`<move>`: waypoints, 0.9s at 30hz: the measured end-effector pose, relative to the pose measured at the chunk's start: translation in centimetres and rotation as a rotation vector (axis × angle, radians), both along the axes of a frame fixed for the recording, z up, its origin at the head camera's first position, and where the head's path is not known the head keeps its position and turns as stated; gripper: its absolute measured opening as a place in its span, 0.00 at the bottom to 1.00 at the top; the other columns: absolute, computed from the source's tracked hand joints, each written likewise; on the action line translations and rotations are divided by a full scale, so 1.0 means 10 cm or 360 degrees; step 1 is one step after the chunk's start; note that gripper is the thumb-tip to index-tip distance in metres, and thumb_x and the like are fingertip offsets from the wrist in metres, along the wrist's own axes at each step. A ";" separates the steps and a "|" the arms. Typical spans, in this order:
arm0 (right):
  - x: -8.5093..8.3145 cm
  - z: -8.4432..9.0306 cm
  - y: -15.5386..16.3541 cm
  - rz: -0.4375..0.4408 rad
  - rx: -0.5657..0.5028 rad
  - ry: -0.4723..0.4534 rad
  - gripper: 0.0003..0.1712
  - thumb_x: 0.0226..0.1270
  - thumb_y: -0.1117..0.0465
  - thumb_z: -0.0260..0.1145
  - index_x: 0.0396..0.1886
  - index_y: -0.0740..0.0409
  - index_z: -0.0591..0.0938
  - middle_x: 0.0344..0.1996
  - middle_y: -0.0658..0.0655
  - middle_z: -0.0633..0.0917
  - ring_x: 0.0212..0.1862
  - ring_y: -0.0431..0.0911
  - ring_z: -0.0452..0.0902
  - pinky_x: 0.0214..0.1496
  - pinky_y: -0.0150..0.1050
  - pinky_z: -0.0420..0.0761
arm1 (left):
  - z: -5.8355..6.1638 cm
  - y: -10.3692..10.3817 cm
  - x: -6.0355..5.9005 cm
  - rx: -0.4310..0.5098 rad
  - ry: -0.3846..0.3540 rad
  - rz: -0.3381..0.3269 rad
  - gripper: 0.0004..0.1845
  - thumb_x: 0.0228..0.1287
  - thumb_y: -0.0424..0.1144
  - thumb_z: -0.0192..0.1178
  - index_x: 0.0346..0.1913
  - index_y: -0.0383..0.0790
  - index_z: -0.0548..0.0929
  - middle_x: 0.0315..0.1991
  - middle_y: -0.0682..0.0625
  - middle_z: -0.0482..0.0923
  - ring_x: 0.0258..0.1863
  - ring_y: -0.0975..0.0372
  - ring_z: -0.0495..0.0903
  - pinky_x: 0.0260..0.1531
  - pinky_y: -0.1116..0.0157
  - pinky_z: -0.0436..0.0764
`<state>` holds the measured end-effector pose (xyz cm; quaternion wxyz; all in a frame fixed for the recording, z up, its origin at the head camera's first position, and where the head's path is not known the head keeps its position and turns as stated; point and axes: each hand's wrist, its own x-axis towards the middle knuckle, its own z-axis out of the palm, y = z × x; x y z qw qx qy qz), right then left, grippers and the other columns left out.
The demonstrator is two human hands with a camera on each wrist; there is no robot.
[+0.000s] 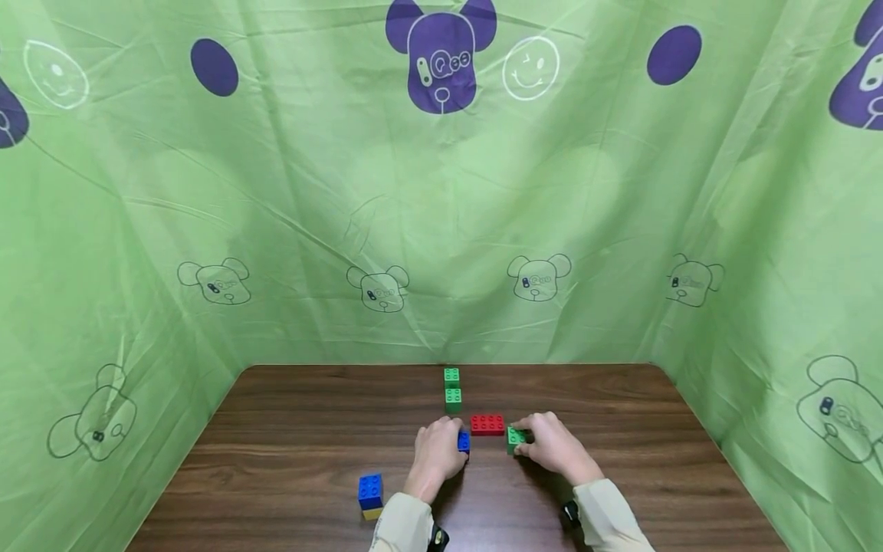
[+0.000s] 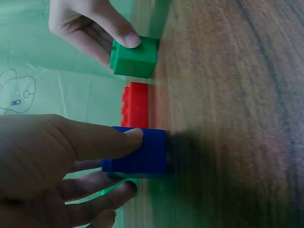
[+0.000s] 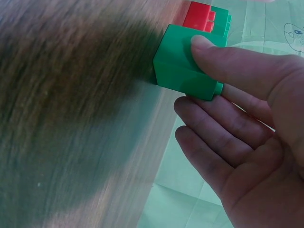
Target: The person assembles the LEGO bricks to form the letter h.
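Note:
My left hand pinches a blue brick between thumb and fingers, just left of a long red brick. On the other side, my right hand grips a green brick, its thumb against the near face. In the left wrist view the green brick appears beyond the red brick, with the blue one nearest. The red brick lies on the table between and slightly behind the two held bricks. Whether the held bricks touch the table is hard to tell.
Behind the red brick stand two green bricks, one behind the other. A blue brick on a yellow one stands at the front left of the wooden table. Green printed cloth encloses the back and sides.

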<state>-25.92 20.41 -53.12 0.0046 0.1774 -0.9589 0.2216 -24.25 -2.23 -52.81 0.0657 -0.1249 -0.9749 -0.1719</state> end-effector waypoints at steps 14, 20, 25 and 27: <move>-0.01 -0.02 0.00 -0.0011 -0.0003 0.0023 0.20 0.49 0.56 0.75 0.44 0.56 0.86 0.38 0.55 0.86 0.38 0.43 0.78 0.37 0.40 0.78 | -0.11 -0.05 -0.03 0.0093 -0.0013 -0.0032 0.17 0.41 0.44 0.73 0.35 0.47 0.81 0.30 0.54 0.78 0.29 0.59 0.78 0.30 0.60 0.72; -0.02 -0.04 0.01 -0.0001 -0.0008 0.0002 0.20 0.49 0.56 0.75 0.44 0.56 0.86 0.39 0.55 0.86 0.39 0.44 0.79 0.38 0.41 0.79 | -0.06 -0.12 0.05 0.0150 -0.0057 -0.0136 0.17 0.43 0.45 0.73 0.37 0.47 0.80 0.32 0.54 0.77 0.30 0.60 0.77 0.31 0.61 0.76; -0.02 -0.03 0.01 0.0007 0.0001 -0.0013 0.20 0.49 0.56 0.75 0.45 0.55 0.86 0.39 0.54 0.87 0.39 0.43 0.79 0.37 0.40 0.79 | 0.08 -0.18 0.18 0.0241 -0.0078 -0.0207 0.17 0.45 0.44 0.73 0.40 0.48 0.81 0.33 0.55 0.77 0.32 0.63 0.77 0.33 0.63 0.77; -0.03 -0.03 0.01 0.0012 -0.0004 -0.0009 0.20 0.49 0.57 0.75 0.45 0.55 0.86 0.39 0.54 0.87 0.39 0.42 0.79 0.36 0.39 0.78 | 0.16 -0.21 0.24 0.0297 -0.0085 -0.0266 0.17 0.46 0.44 0.72 0.41 0.48 0.81 0.35 0.56 0.77 0.34 0.65 0.77 0.35 0.64 0.77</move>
